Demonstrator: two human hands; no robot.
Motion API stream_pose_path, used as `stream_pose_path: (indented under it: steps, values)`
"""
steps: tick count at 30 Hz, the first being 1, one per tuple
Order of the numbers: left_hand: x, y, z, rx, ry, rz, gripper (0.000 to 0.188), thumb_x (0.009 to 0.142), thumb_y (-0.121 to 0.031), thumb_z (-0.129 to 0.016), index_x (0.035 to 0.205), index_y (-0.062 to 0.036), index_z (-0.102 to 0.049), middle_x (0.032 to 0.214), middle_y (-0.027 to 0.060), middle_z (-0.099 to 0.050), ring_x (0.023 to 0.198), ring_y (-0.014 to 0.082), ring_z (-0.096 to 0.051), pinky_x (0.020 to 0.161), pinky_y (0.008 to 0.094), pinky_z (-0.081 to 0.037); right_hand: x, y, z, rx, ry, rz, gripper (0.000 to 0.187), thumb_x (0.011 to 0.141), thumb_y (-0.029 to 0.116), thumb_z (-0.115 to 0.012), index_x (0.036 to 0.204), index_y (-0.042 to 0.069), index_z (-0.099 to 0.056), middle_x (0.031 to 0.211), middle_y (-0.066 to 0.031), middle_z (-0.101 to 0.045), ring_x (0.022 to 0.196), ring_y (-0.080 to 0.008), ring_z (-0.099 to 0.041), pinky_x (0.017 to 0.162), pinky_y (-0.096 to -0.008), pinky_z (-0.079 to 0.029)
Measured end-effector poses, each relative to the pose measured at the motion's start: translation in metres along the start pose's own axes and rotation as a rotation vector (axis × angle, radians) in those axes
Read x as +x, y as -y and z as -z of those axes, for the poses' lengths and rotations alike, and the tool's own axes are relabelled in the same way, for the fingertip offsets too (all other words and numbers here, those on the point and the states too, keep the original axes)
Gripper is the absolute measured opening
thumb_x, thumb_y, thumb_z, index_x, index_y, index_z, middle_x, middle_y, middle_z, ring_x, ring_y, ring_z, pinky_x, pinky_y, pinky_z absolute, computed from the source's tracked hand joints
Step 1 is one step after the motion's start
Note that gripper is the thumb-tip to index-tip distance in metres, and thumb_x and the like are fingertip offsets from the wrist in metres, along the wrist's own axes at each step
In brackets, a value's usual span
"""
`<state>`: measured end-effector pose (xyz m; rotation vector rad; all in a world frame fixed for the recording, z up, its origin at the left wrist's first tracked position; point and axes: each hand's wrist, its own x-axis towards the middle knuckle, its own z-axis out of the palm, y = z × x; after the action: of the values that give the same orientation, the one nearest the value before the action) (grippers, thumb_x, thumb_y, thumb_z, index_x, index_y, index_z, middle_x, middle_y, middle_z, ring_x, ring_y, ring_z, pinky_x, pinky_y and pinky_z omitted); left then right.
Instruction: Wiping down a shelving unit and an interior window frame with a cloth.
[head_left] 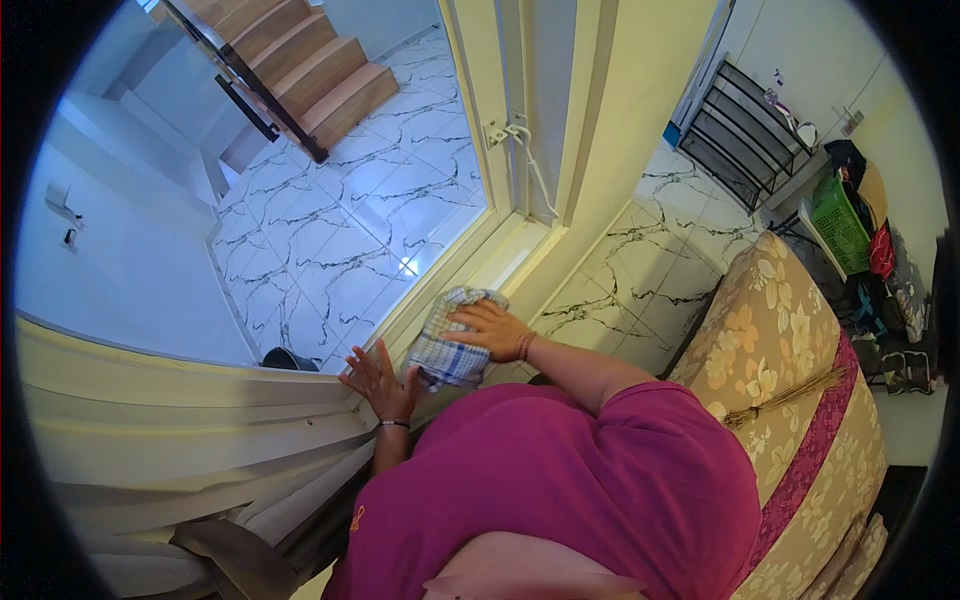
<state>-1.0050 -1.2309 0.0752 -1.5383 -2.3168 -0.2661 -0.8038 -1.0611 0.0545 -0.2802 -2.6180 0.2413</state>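
Observation:
A blue-and-white checked cloth (447, 362) is bunched on the cream window frame (512, 262), just ahead of my body. My right hand (485, 330) holds it from above, with the fingers bent over the fabric and pressing it down. To the left of the cloth, my left hand (385, 385) is open beside the lower frame, its fingers spread and nothing in it. The thumb of that hand comes close to the cloth's edge. What lies beneath the cloth is hidden.
A gathered curtain (300, 480) hangs at the left. Behind me on the right, a stick broom (785, 398) lies on a flowered bed (770, 340). A white cord (535, 165) hangs from the frame's handle. Beyond the opening are marbled tiles (340, 230) and wooden stairs (310, 75).

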Motion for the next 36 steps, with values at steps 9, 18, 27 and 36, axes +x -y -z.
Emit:
stream_pose_path:
  steps: [9, 18, 27, 36]
  values:
    - [0.003, -0.012, 0.005, 0.052, -0.054, 0.022, 0.07, 0.081, -0.054, -0.046, 0.138, -0.0191, -0.025, 0.146, 0.0163, 0.001, 0.134, 0.0334, 0.007, 0.103, 0.057, 0.008, -0.024, -0.09, 0.051, 0.0, -0.106, -0.309, 0.064, 0.061, 0.011, -0.065, 0.122, 0.02, -0.048, 0.121, -0.0106, -0.045, 0.116, -0.0281, -0.04, 0.098, -0.0459, -0.027]
    - [0.0, -0.016, 0.011, 0.037, -0.093, 0.111, 0.068, 0.079, -0.048, -0.053, 0.137, -0.0223, -0.028, 0.146, 0.0132, -0.007, 0.135, 0.0298, -0.002, 0.105, 0.0546, -0.002, -0.018, -0.099, 0.058, 0.114, -0.083, -0.06, 0.066, 0.056, 0.005, -0.063, 0.119, 0.019, -0.05, 0.109, -0.0104, -0.05, 0.104, -0.0281, -0.045, 0.089, -0.0416, -0.034]
    - [0.002, -0.017, 0.009, 0.045, -0.221, 0.267, 0.064, 0.086, -0.048, -0.044, 0.14, -0.0233, -0.021, 0.146, 0.0154, -0.004, 0.135, 0.0291, -0.003, 0.107, 0.0494, -0.002, 0.005, -0.08, 0.073, -0.002, 0.084, -0.021, 0.061, 0.059, 0.008, -0.061, 0.118, 0.019, -0.051, 0.1, -0.0085, -0.049, 0.097, -0.026, -0.045, 0.083, -0.0394, -0.032]
    - [0.003, -0.016, 0.009, 0.072, 0.045, 0.362, 0.056, 0.086, -0.045, -0.044, 0.137, -0.031, -0.026, 0.145, 0.0113, -0.012, 0.134, 0.027, -0.011, 0.108, 0.0492, -0.002, 0.057, -0.005, 0.038, 0.132, 0.268, 0.251, 0.047, 0.065, 0.013, -0.06, 0.112, 0.018, -0.055, 0.091, -0.0088, -0.051, 0.091, -0.0264, -0.049, 0.08, -0.0391, -0.035]
